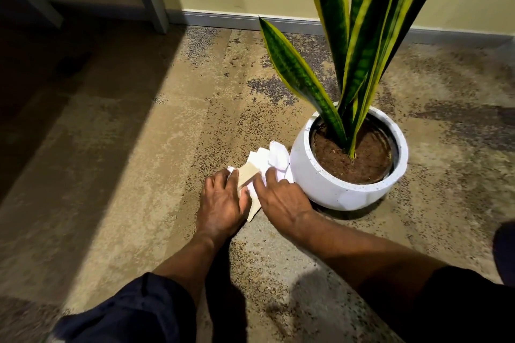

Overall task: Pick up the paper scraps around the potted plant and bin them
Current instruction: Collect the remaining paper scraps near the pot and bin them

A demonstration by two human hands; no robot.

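With left hand (220, 199) curled over the paper scraps (269, 159) and right hand (281, 198) laid on them, grip unclear, squeeze inward into 1 wad. Lift away from the white pot (334, 189) just beside, leaving none on the carpet (133, 175).

Left hand (220, 198) gripping paper scraps (267, 157), right hand (281, 198) touching them, beside white pot (334, 189), on carpet (139, 175)
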